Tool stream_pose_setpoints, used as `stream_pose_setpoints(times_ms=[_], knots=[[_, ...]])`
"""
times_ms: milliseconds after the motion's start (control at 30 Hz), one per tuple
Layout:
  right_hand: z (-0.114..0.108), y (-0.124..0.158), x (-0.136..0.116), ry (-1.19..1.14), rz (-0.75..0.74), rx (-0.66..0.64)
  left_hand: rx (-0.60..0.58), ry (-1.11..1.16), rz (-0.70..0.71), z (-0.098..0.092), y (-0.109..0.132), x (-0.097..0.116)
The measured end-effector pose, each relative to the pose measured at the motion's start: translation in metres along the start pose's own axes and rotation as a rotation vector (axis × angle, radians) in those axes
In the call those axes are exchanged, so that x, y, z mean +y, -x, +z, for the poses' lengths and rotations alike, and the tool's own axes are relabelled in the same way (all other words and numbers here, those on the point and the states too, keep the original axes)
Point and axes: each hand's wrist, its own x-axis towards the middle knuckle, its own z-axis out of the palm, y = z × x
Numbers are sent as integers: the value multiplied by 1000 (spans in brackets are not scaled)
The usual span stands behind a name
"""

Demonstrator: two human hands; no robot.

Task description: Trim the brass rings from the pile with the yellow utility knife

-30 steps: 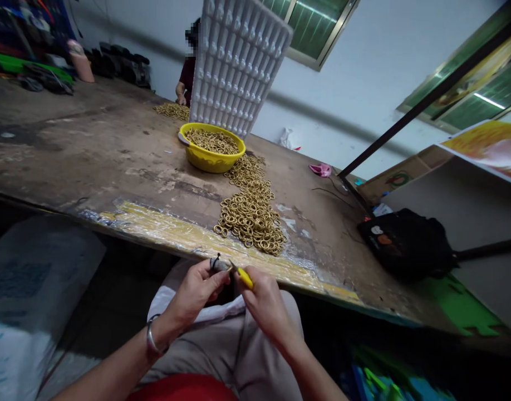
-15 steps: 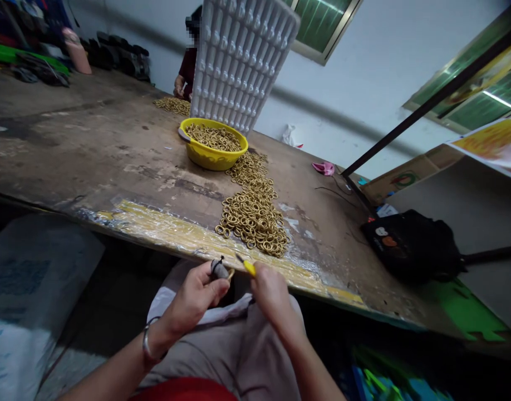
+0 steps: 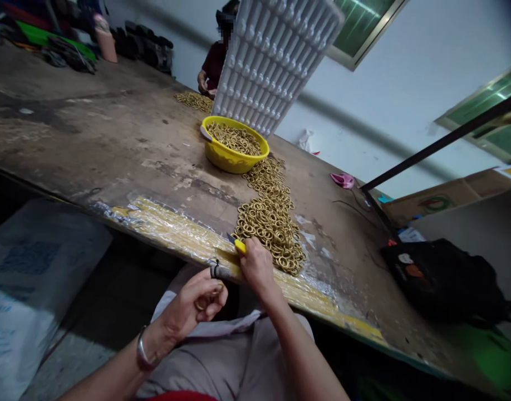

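My right hand (image 3: 258,268) is closed around a small yellow-handled knife (image 3: 240,246), its dark blade pointing up and left. That hand is at the near left edge of a pile of gold-coloured metal rings (image 3: 270,223); whether its fingertips touch a ring is hidden. In front of the table edge, my left hand (image 3: 192,303) has its fingers curled around a gold ring (image 3: 202,303), partly covered by them. A grey wrap (image 3: 219,271) with a black tie covers one of its fingers.
A yellow basin (image 3: 234,161) full of rings stands behind the pile, before an upright grey moulded tray (image 3: 276,61). Across the table (image 3: 92,133) sits a person (image 3: 211,69) by more rings. Clear film and yellow tape (image 3: 176,225) cover the near edge. A black bag (image 3: 439,273) is at right.
My right hand, with the knife, has moved forward from in front of the table edge to the ring pile. My left hand has lowered slightly and turned. The view has shifted left.
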Motion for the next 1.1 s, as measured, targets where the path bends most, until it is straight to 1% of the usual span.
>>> stream_pose_setpoints(times_ms=[67, 100, 133, 167, 233, 267, 333, 400, 467, 600, 700, 767, 833, 900, 933, 967, 1033, 1067, 1100], knots=[[-6, 1, 1, -122, 23, 9, 46, 10, -28, -4, -1, 2], [-10, 5, 2, -249, 42, 0, 87, -15, -30, -5, -3, 2], [-15, 9, 3, -421, 71, -37, 136, -60, -21, -6, -5, 2], [-19, 15, 3, -627, 110, -107, 187, -116, 2, -6, -8, 1], [-28, 26, 4, -1059, 218, -302, 253, -236, 87, -4, -12, -1], [-30, 32, 3, -1238, 282, -395, 256, -292, 145, -2, -13, -2], [-33, 41, 3, -1467, 392, -518, 221, -411, 258, 3, -13, -3], [-33, 47, 2, -1567, 451, -582, 169, -535, 343, 7, -10, -2], [-33, 51, 2, -1613, 467, -635, 129, -650, 405, 10, -5, -1], [-33, 57, 4, -1663, 455, -694, 106, -800, 502, 15, 4, 0], [-33, 62, 6, -1672, 423, -694, 96, -808, 520, 20, 7, -3], [-33, 67, 7, -1650, 398, -646, 80, -759, 469, 23, 6, -5], [-34, 73, 8, -1586, 363, -552, 69, -632, 330, 27, 4, -9], [-37, 81, 10, -1441, 296, -426, 49, -453, 171, 30, 1, -12], [-39, 87, 12, -1325, 247, -339, 36, -372, 118, 31, 0, -13], [-41, 92, 13, -1182, 194, -244, 22, -311, 87, 32, -1, -14], [-43, 104, 15, -861, 99, -78, -1, -261, 75, 35, -2, -16], [-43, 110, 16, -715, 67, -23, -7, -260, 77, 36, -2, -16], [-43, 114, 17, -592, 50, 5, -11, -267, 77, 37, -2, -17]])
